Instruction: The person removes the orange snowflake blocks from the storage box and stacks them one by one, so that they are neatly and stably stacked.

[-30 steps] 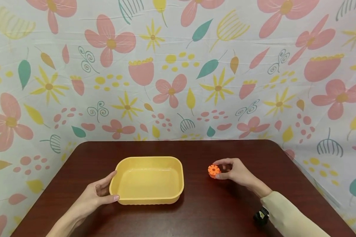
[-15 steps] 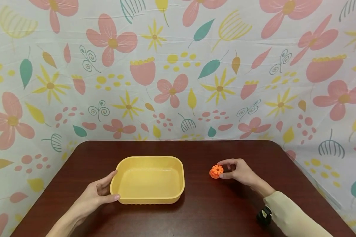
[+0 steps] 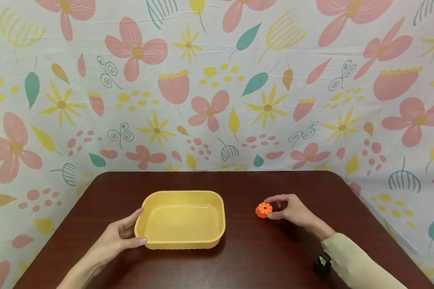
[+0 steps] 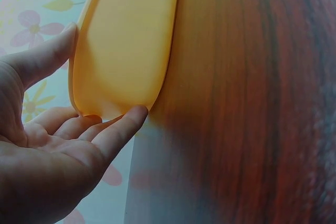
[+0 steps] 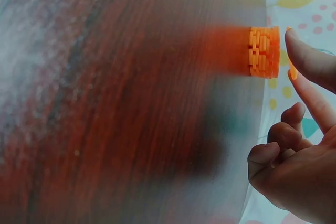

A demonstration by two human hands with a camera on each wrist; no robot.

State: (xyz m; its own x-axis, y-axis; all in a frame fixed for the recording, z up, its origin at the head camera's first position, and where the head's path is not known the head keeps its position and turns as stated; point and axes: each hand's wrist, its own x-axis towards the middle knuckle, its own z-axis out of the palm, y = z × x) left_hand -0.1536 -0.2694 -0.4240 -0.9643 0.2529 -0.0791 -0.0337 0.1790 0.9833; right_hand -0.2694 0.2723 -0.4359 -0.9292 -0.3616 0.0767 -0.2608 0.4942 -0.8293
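A shallow yellow plastic tray (image 3: 181,244) with rounded corners sits on the table. My left hand (image 3: 108,243) grips its left end, thumb at the near corner and forefinger at the far one. The left wrist view shows the hand (image 4: 58,145) spanning the tray's end (image 4: 126,40). Right of the tray, my right hand (image 3: 293,210) pinches a thin orange disc (image 3: 265,208) with notches round its edge. Under it stands a short stack of similar orange discs (image 5: 264,52). In the right wrist view a narrow gap shows between stack and held disc (image 5: 293,71); the other fingers are curled.
The dark brown wooden table (image 3: 238,265) has rounded far corners. A flower-patterned cloth (image 3: 217,80) hangs right behind it and along its sides. A black device (image 3: 322,263) is strapped at the right wrist, beside the pale sleeve (image 3: 358,261).
A second ago the right hand was at the orange stack with the discs together. It then raised the top disc slightly, to the right. The left hand and tray have stayed in place.
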